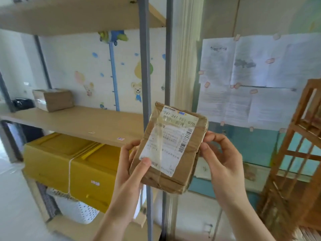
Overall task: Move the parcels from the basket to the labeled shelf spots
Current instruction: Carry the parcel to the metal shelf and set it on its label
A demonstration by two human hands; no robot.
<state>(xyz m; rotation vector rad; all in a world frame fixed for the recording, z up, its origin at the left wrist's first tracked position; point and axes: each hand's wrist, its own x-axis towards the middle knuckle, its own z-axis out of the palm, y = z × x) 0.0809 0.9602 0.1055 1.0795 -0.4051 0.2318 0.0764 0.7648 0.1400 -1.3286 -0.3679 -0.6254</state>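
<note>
A small brown cardboard parcel [184, 178] with a white shipping label and clear tape is held up in front of me, tilted, label toward the camera. My left hand [129, 171] grips its lower left side with the thumb on the label. My right hand [224, 159] holds its right edge. Both hands are just right of the shelf's grey front post. The wooden middle shelf [86, 124] lies to the left, with small label stickers [120, 139] near its front edge. Another brown parcel [53, 100] sits at its back left. The basket is not in view.
A grey metal post [145, 70] stands between me and the shelf. Yellow boxes [73, 164] tied with string fill the shelf below, over a white dotted bin [79, 211]. Papers [251, 79] are taped to the wall at right. A wooden rack [298, 153] stands far right.
</note>
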